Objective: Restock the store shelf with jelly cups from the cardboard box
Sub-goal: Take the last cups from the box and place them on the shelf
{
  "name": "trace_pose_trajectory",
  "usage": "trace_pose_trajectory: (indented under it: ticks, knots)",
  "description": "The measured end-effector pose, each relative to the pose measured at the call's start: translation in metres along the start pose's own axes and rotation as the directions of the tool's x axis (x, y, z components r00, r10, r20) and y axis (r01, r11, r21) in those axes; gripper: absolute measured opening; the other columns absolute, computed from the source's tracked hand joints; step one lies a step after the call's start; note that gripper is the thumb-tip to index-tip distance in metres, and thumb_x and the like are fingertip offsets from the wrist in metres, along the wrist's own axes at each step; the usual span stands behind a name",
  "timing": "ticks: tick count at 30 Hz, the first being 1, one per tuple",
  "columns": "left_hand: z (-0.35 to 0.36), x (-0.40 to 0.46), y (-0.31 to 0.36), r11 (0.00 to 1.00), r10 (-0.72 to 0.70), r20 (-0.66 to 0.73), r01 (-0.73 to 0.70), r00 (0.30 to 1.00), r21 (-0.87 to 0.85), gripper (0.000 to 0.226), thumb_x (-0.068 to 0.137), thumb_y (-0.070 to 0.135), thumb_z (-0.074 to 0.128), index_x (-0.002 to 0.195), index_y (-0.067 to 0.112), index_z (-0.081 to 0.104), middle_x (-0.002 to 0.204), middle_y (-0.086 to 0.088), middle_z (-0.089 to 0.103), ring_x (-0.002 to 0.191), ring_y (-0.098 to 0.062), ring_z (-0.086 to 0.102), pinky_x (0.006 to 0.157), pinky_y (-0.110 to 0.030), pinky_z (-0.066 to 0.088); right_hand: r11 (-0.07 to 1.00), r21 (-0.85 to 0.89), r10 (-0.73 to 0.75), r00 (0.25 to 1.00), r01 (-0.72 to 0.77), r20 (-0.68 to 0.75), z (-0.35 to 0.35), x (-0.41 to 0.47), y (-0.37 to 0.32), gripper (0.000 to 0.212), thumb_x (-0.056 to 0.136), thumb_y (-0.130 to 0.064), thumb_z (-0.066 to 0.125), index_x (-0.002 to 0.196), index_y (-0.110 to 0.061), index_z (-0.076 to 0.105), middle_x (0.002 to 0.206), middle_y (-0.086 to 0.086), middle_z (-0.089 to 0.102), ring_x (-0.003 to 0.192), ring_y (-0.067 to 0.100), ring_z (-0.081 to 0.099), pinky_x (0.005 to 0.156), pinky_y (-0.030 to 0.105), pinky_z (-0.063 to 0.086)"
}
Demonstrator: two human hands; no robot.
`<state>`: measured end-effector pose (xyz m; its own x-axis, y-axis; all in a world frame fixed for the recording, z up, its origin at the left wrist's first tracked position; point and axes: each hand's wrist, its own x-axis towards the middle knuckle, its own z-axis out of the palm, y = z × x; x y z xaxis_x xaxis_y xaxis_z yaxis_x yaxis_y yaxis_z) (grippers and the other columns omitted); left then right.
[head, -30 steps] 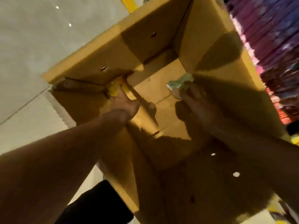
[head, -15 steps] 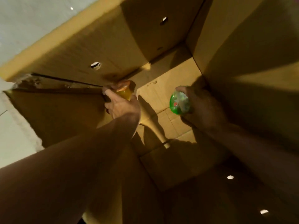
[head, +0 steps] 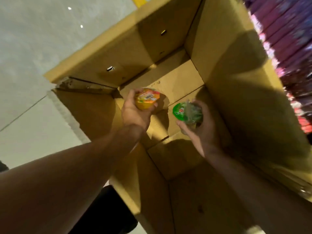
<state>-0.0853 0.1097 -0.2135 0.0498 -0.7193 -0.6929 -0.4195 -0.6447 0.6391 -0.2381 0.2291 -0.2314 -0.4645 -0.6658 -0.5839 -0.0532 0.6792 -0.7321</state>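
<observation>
A large open cardboard box (head: 236, 68) fills the middle of the head view, and its bare bottom shows between my hands. My left hand (head: 135, 115) is shut on an orange jelly cup (head: 147, 100) with a printed lid, held inside the box near its left wall. My right hand (head: 202, 130) grips a green jelly cup (head: 187, 113) from below, just right of the orange one. Both cups are lifted above the box floor. I see no other cups in the box.
A pale tiled floor (head: 33, 56) lies left of the box. A store shelf with purple and red packets (head: 290, 48), blurred, runs along the right edge. A dark trouser leg (head: 104, 213) shows at the bottom beside the box.
Both hands have risen from the box bottom with their cups and turned them lid-up toward me. The view has pulled back, so the floor and shelf show again.
</observation>
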Motion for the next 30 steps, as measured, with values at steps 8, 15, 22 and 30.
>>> trace_pose_trajectory:
  ticks: [8, 15, 22, 30]
  knots:
    - [-0.105, -0.175, 0.154, 0.95, 0.305, 0.276, -0.31, 0.911, -0.03, 0.063, 0.076, 0.002, 0.084, 0.125, 0.032, 0.059, 0.127, 0.011, 0.062, 0.115, -0.008, 0.062, 0.091, -0.026, 0.056, 1.0, -0.003, 0.02, 0.995, -0.021, -0.102, -0.085, -0.153, -0.197, 0.081, 0.074, -0.028, 0.089, 0.14, -0.042, 0.046, 0.134, -0.015, 0.049, 0.121, 0.008, 0.052, 0.082, 0.011, 0.048]
    - [-0.233, -0.327, 0.352, 0.851, 0.495, 0.382, -0.523, 0.78, -0.035, 0.065, 0.07, 0.002, 0.087, 0.128, 0.019, 0.063, 0.122, 0.006, 0.069, 0.109, -0.005, 0.066, 0.088, -0.015, 0.052, 0.971, 0.221, -0.049, 0.982, 0.089, -0.183, -0.166, -0.308, -0.397, 0.068, 0.076, -0.011, 0.088, 0.129, -0.038, 0.055, 0.107, -0.026, 0.07, 0.1, -0.007, 0.067, 0.079, 0.018, 0.058]
    - [-0.317, -0.452, 0.475, 0.689, 0.665, 0.402, -0.725, 0.629, -0.005, 0.066, 0.068, 0.005, 0.09, 0.124, 0.031, 0.066, 0.121, 0.013, 0.07, 0.112, -0.007, 0.066, 0.097, -0.023, 0.053, 0.932, 0.168, -0.278, 0.93, 0.322, -0.238, -0.218, -0.445, -0.542, 0.073, 0.067, -0.047, 0.09, 0.129, -0.052, 0.052, 0.123, -0.027, 0.065, 0.11, -0.003, 0.065, 0.098, 0.035, 0.055]
    - [-0.338, -0.571, 0.54, 0.44, 0.81, 0.488, -0.887, 0.324, -0.142, 0.063, 0.068, 0.022, 0.086, 0.127, 0.03, 0.065, 0.134, 0.02, 0.062, 0.122, -0.002, 0.059, 0.093, -0.032, 0.056, 0.836, 0.123, -0.428, 0.775, 0.535, -0.464, -0.289, -0.568, -0.601, 0.071, 0.074, -0.022, 0.09, 0.13, -0.044, 0.054, 0.112, -0.039, 0.063, 0.098, -0.02, 0.06, 0.075, 0.001, 0.045]
